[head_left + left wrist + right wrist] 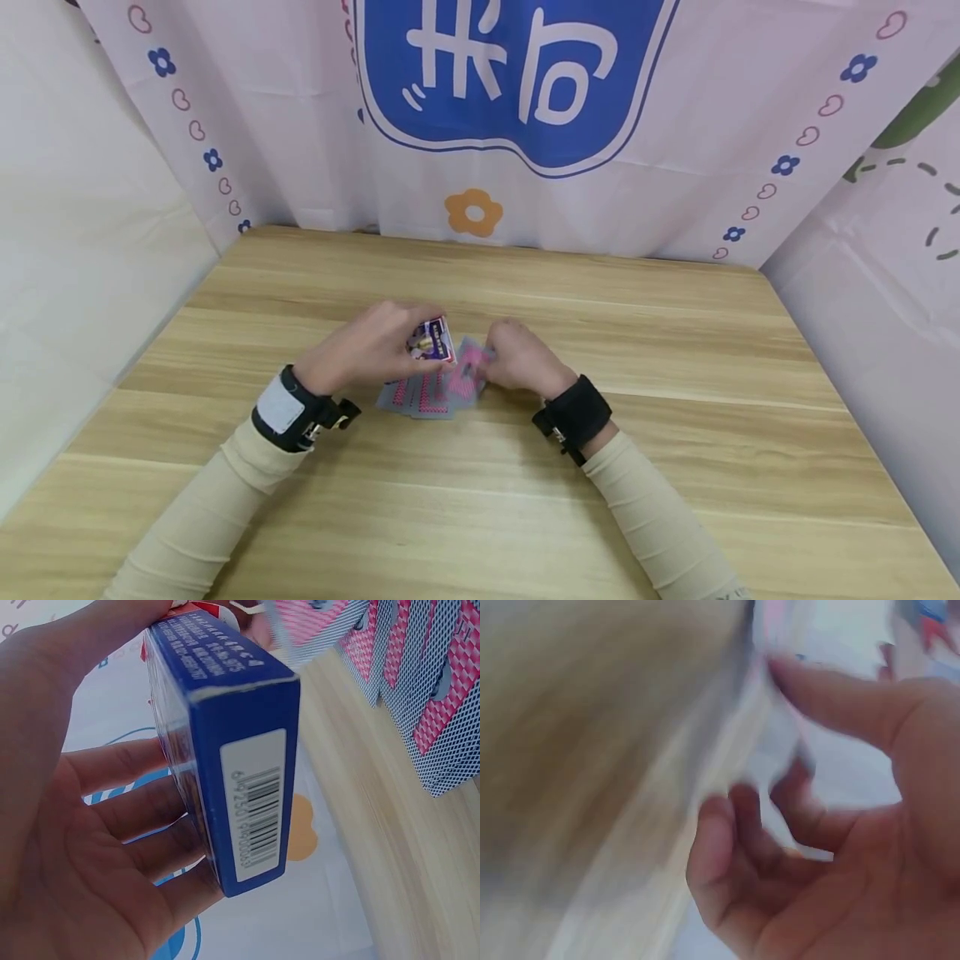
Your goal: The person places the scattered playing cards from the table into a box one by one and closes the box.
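Observation:
My left hand (371, 343) grips a dark blue playing-card box (431, 341) between thumb and fingers, above the table. In the left wrist view the box (244, 780) turns its barcode end to the camera. Just right of it, my right hand (519, 358) pinches a blurred playing card (467, 373) with a pink-and-grey pattern. The right wrist view shows the thumb and index finger of that hand (832, 862) close together on a thin card edge. Below the box, several similar playing cards (429, 402) lie overlapping, partly hidden by the left hand and box.
The hands work over a wood-grain table (480, 517). Behind it hangs a white cloth (300, 125) with a blue emblem and an orange flower, and pale cloth walls (82, 250) flank the table.

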Motion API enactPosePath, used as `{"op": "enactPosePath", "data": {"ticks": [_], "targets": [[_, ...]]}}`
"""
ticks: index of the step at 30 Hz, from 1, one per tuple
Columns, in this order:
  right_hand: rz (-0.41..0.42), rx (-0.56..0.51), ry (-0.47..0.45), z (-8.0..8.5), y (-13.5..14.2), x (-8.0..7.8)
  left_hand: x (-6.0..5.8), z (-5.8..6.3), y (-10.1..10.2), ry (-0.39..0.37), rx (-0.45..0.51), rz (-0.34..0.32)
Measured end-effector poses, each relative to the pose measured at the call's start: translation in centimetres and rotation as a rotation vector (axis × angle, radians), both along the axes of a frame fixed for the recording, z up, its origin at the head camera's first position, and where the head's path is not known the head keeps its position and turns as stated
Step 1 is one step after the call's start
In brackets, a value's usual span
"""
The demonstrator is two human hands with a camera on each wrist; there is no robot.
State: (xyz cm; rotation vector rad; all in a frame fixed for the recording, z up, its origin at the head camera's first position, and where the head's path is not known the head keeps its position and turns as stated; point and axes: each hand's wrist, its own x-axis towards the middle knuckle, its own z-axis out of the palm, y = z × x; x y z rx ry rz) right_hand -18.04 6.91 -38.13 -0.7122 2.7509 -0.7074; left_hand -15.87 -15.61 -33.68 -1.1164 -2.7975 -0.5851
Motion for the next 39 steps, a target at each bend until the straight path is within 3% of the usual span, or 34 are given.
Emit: {"op": "enactPosePath", "data": {"ticks": [5, 9, 13, 16, 20, 29, 34, 39], "targets": [[0.02, -0.206, -0.104, 1.2, 0.7, -0.4, 0.0, 0.0, -0.1, 0.005, 0.004, -0.001], [-0.032, -0.424, -0.113, 2.8, 1.1, -0.4, -0.1, 0.1, -0.1, 0.012, 0.003, -0.006], [-0.081, -0.678, -0.186, 4.1, 1.2, -0.2, -0.2, 0.2, -0.1, 0.005, -0.001, -0.001], [-0.078, -0.766, -0.246, 4.5, 1.0, 0.0, -0.3, 0.2, -0.1, 0.006, -0.009, 0.002], [-0.07, -0.752, -0.248, 4.5, 0.7, 0.2, -0.2, 0.2, -0.1, 0.011, -0.002, -0.008], [-0.103, -0.659, -0.114, 3.6, 0.4, 0.4, 0.0, 0.2, 0.0, -0.037, 0.029, -0.037], [-0.075, -0.616, -0.076, 3.5, 0.1, 0.7, 0.0, 0.2, 0.0, -0.032, 0.042, -0.033], [-0.101, -0.64, -0.037, 3.4, -0.4, 1.0, 0.0, 0.4, -0.1, -0.034, 0.054, -0.024]]}}
